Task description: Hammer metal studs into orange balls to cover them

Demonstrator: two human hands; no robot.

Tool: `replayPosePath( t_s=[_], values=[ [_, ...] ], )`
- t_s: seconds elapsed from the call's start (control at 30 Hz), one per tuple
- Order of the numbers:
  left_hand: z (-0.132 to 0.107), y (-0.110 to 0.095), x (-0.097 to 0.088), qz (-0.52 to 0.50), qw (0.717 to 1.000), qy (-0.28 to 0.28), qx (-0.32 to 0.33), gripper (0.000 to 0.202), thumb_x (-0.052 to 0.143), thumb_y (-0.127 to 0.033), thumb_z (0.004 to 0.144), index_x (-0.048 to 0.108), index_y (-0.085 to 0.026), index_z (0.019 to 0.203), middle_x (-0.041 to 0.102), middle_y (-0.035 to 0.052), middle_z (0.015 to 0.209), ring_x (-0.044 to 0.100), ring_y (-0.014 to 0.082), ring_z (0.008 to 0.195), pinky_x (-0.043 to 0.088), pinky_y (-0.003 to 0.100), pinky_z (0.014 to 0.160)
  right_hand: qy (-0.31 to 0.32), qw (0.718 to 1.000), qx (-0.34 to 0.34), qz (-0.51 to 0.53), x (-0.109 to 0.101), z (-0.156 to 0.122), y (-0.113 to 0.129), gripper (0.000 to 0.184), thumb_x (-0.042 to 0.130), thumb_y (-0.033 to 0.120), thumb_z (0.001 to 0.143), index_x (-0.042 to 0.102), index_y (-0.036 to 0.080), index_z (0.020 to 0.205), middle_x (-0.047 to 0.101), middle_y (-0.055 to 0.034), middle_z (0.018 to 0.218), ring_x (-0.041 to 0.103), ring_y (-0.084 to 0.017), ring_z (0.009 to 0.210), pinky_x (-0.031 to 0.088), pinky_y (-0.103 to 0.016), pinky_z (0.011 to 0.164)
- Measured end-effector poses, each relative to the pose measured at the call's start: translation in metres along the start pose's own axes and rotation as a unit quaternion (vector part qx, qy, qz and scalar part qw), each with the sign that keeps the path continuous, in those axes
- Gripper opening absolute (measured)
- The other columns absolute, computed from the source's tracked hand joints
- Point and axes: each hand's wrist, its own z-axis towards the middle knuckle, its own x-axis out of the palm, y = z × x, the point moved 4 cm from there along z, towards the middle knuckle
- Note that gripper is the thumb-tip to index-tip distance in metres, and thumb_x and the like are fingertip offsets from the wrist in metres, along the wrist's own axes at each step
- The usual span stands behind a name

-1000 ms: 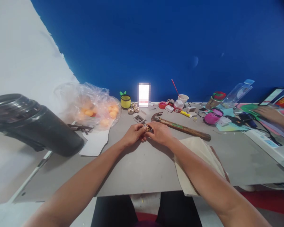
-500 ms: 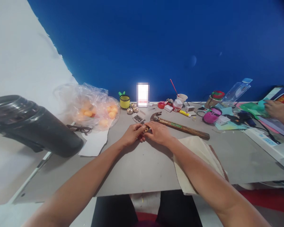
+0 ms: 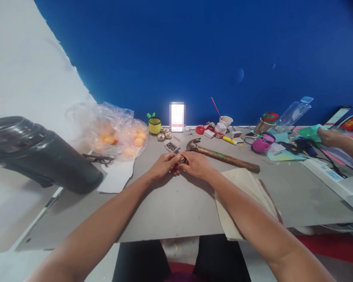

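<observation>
Between my fingertips is a small ball studded with metallic, gold-coloured bits (image 3: 181, 159), partly hidden. My left hand (image 3: 165, 166) grips it from the left, fingers closed, and my right hand (image 3: 195, 165) from the right, thumb pressed on it. Just beyond my hands sits a small open box of dark metal pieces (image 3: 171, 147). Several similar studded balls (image 3: 164, 135) rest behind that box. A claw hammer (image 3: 223, 156) with a wooden handle lies right of my right hand, its head near my knuckles.
At left stand a big dark flask (image 3: 47, 156) and a plastic bag of orange balls (image 3: 114, 135). A folded cream cloth (image 3: 238, 184) lies under my right forearm. Far right, another person's hand (image 3: 331, 138) holds green paper (image 3: 310, 132) near a white power strip (image 3: 331, 174).
My hands stay together on the studded ball, with only a slight shift of the fingers. The other person's hand has moved left and a little down with the green paper.
</observation>
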Motion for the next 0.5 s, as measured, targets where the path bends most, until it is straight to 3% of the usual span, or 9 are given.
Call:
replayPosePath(
  t_s=[0.27, 0.5],
  values=[
    [-0.002, -0.007, 0.001, 0.076, 0.997, 0.005, 0.003, 0.042, 0.067, -0.055, 0.092, 0.066, -0.014, 0.091, 0.071, 0.0074, 0.069, 0.068, 0.0175, 0.061, 0.050, 0.028, 0.059, 0.018, 1.000, 0.010, -0.014, 0.006, 0.000, -0.004, 0.028, 0.058, 0.043, 0.096, 0.067, 0.024, 0.115, 0.076, -0.0069, 0.110, 0.069, -0.026, 0.099, 0.040, -0.031, 0.075],
    [-0.003, -0.012, 0.002, 0.072, 0.997, 0.020, 0.012, 0.040, 0.069, -0.055, 0.090, 0.065, -0.015, 0.088, 0.070, 0.0065, 0.071, 0.068, 0.0182, 0.063, 0.051, 0.030, 0.060, 0.026, 1.000, 0.002, -0.011, 0.008, 0.000, -0.003, 0.026, 0.057, 0.035, 0.094, 0.066, 0.023, 0.115, 0.076, -0.0070, 0.112, 0.068, -0.026, 0.101, 0.042, -0.031, 0.078]
  ],
)
